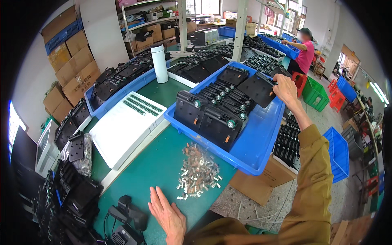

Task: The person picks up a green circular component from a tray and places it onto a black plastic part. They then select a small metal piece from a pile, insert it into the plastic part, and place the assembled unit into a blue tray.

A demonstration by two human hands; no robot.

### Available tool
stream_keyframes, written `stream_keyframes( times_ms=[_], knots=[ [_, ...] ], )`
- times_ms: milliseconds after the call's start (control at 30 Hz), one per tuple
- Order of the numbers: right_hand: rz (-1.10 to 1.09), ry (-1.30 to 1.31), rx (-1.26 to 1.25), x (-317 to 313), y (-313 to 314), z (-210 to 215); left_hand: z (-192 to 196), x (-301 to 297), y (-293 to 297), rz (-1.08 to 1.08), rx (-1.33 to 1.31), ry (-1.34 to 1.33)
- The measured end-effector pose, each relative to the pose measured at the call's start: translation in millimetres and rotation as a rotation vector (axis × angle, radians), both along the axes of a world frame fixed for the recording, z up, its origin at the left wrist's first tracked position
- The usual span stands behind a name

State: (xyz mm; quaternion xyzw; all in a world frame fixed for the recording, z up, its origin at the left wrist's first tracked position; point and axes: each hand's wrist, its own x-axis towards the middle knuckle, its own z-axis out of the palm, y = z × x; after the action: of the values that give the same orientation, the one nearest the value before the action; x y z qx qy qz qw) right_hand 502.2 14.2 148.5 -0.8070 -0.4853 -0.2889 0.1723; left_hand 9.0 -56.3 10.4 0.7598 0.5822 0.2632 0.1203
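My right hand [285,90] reaches over the far right part of a blue tray [258,143], its fingers closed on the edge of a flat black plastic panel [256,90]. Several more black panels with tube-like parts and round green-and-silver ends, such as one black panel [220,126], stand in that tray. Near the front edge of the green table [139,171], my left hand [168,215] is open, fingers stretched out, holding nothing. Beyond it lies a loose pile of small white connectors with brownish pieces [197,170].
A white box [118,132] bears rows of small green round parts. Behind it stand a white bottle [159,63] and another blue tray [132,87] of black parts. Black adapters with cords [130,214] lie at front left. A person in pink [304,55] works farther back.
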Motion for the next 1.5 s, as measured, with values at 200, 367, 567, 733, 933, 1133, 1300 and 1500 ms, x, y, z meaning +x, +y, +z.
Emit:
stream_keyframes(
  times_ms=[200, 367, 567, 733, 933, 1133, 1300, 1500],
  knots=[
    [0.006, 0.021, -0.037, 11, 75, -35, 6, 1, -2, 0.019, -0.030, 0.074],
    [0.019, 0.071, -0.007, 18, 138, -52, 9, 3, 0, 0.022, -0.036, 0.101],
    [0.000, 0.112, 0.004, 34, 184, -67, 14, 6, 3, 0.020, -0.029, 0.132],
    [-0.033, 0.140, -0.032, 30, 196, -74, 16, 6, 5, 0.015, -0.038, 0.141],
    [-0.048, 0.150, -0.055, 30, 200, -77, 16, 6, 5, 0.014, -0.056, 0.135],
    [-0.091, 0.141, -0.028, 25, 195, -76, 17, 6, 4, 0.018, -0.059, 0.131],
    [-0.090, 0.289, 0.151, 19, 171, -54, 15, 7, 2, 0.009, -0.049, 0.127],
    [0.223, 0.666, 0.382, 13, 145, -8, 5, 3, 0, 0.014, -0.047, 0.124]
  ],
)
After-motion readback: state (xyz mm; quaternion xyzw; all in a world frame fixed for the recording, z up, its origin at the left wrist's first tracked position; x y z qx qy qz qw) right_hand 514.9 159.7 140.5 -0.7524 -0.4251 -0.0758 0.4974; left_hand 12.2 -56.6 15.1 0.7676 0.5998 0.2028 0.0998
